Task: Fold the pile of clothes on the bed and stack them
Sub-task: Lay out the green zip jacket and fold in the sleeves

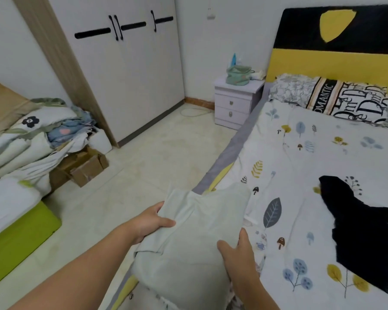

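A pale green garment [195, 238] is held over the near left edge of the bed [323, 142], part of it hanging past the mattress toward the tiled floor [157, 157]. The likeliest mishap, as judged from this moment, is a slip: the cloth is gripped only at its two sides, and the loose lower part near the bottom of the view could slide off the edge and drag onto the floor if either grip is eased. A crooked fold is also a risk, since the fabric is seen bunched and creased between the hands, not laid flat.

The left hand [150, 222] is closed on the garment's left side, the thumb lying across the top of the cloth and the fingers tucked beneath it. The right hand [238, 251] is set against the garment's right side, the thumb pressed on top and the fingers curled round the edge; how far the fingers reach underneath cannot be told.

Further right on the patterned sheet, well apart from both hands, a black garment [363, 233] is left spread and unfolded. No finished stack is shown on the bed, so the folding is judged to be far from complete.
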A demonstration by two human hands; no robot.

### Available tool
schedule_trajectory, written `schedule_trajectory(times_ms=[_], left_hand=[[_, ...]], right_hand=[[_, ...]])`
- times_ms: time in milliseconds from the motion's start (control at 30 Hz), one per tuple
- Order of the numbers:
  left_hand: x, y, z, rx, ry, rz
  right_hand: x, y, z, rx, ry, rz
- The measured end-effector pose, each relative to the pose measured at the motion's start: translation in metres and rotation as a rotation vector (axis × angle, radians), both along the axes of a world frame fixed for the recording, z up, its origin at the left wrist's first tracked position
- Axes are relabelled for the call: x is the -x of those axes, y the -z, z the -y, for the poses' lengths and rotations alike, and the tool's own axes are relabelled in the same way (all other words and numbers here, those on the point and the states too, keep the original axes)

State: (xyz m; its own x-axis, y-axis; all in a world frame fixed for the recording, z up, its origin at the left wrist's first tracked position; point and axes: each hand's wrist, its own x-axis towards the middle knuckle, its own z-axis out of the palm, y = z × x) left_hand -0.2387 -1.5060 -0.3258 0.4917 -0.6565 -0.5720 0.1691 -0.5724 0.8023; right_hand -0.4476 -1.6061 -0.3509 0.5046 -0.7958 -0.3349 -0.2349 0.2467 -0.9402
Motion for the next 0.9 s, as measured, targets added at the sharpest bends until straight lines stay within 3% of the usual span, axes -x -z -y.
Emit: schedule_trajectory(times_ms=[300,400,467,533,567,633,667,700,767,833,900], left_hand=[[-0.025,0.074,0.026,-0.062,0.058,-0.037],[-0.022,0.092,0.028,-0.111,0.087,0.008],[-0.015,0.098,0.031,-0.262,0.216,0.264],[-0.002,0.095,0.037,-0.494,0.252,0.746],[0.005,0.089,0.040,-0.502,0.231,0.999],[0.016,0.091,0.047,-0.273,0.269,1.390],[0.021,0.096,0.050,-0.158,0.355,1.490],[0.025,0.103,0.050,-0.131,0.499,1.508],[0.028,0.124,0.045,-0.220,0.757,1.352],[0.024,0.149,0.037,-0.336,0.813,1.168],[0.021,0.165,0.035,-0.325,0.778,1.137]], right_hand=[[-0.018,0.077,0.008,-0.038,0.095,-0.137],[-0.013,0.090,0.008,-0.080,0.138,-0.268],[-0.012,0.092,0.009,-0.088,0.181,-0.373],[-0.016,0.088,0.011,0.028,0.225,-0.449],[-0.021,0.083,0.010,0.137,0.231,-0.489],[-0.035,0.076,0.002,0.425,0.168,-0.545],[-0.041,0.077,-0.003,0.581,0.082,-0.573],[-0.047,0.080,-0.008,0.689,-0.042,-0.619],[-0.051,0.093,-0.012,0.693,-0.314,-0.740],[-0.048,0.111,-0.009,0.594,-0.456,-0.844],[-0.046,0.122,-0.006,0.558,-0.487,-0.864]])
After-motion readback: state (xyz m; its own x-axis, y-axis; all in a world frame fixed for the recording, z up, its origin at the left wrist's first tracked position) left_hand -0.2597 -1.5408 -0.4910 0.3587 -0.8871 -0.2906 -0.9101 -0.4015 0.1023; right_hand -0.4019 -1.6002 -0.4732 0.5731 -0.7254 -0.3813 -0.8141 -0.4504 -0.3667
